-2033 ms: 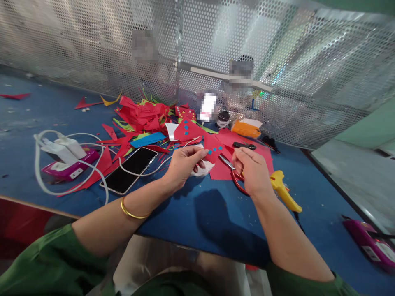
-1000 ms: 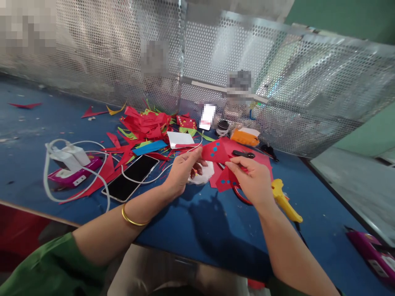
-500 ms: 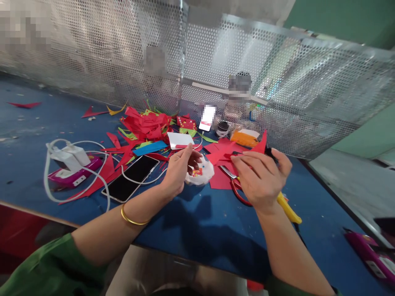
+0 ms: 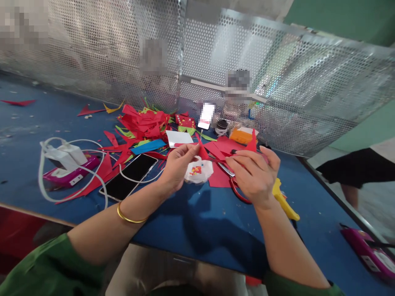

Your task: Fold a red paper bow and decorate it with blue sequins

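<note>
My left hand [image 4: 180, 166] is closed in a pinch on the tip of a folded red paper piece [image 4: 202, 151], held above the table. My right hand [image 4: 254, 174] is closed with fingertips on red paper too; a pointed red flap [image 4: 252, 143] sticks up behind its fingers. A dark tip shows by the right fingers, its kind hidden. Below and between the hands stands a small white dish [image 4: 206, 170] with red and yellow bits. Red-handled scissors [image 4: 237, 191] lie partly under my right hand, on red paper sheets [image 4: 218, 179].
A yellow-handled tool [image 4: 286, 203] lies right of my right wrist. To the left are a dark-screened phone [image 4: 131, 176], a white cable, and a purple power strip [image 4: 66, 177] with chargers. Paper scraps [image 4: 145, 122] heap behind. A perforated metal screen [image 4: 216, 53] borders the table.
My left hand has gone from open fingers to a pinch on the red paper. My right hand has shifted slightly left, and the red paper now spans between both hands.
</note>
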Motion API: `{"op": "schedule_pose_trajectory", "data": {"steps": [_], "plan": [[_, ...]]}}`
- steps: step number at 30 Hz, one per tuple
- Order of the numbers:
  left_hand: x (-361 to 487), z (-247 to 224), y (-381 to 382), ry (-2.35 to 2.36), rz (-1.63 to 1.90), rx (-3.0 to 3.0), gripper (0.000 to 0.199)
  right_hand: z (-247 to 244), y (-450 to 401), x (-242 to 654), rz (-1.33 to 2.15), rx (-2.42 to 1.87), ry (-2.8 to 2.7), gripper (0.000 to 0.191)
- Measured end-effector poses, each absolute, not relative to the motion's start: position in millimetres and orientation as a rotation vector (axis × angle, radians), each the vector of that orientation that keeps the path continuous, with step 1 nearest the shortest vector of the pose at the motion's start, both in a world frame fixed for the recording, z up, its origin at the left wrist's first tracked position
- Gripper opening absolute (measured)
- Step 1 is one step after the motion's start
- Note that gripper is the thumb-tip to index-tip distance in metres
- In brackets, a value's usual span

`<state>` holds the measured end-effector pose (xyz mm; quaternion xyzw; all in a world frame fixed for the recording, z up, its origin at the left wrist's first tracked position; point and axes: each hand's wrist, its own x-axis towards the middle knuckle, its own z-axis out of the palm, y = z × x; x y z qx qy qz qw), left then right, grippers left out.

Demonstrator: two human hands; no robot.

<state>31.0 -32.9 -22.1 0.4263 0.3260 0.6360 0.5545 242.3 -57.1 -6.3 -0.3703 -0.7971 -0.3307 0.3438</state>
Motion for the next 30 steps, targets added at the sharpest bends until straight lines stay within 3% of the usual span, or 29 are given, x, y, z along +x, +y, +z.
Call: {"op": "schedule_pose_trajectory", "data": {"steps": [5,11,15,17,20,23,30], "plan": [[24,-18,-27,0.801,1.692,0.896,0.035,0,-51,245,-0.673,-1.057,-1.966,0.018],[26,-20,-33,0.932,1.622,1.166,0.059,4,-47,251,-0.292,-1.066,-1.884,0.014],[28,-20,-30,0.857,1.806,1.204,0.021,6,-48,253,-0.107,-1.090,-1.818,0.013],[28,-20,-29,0.819,1.833,1.171,0.049,7,-49,251,-0.048,-1.109,-1.812,0.015],[28,-19,-32,0.878,1.546,1.172,0.037,6,-51,246,-0.003,-1.134,-1.835,0.017],[28,-19,-37,0.896,1.218,1.193,0.039,4,-52,243,0.010,-1.154,-1.891,0.018],[30,-16,-39,0.795,1.101,0.947,0.047,2,-50,243,0.029,-1.035,-2.056,0.009]]}}
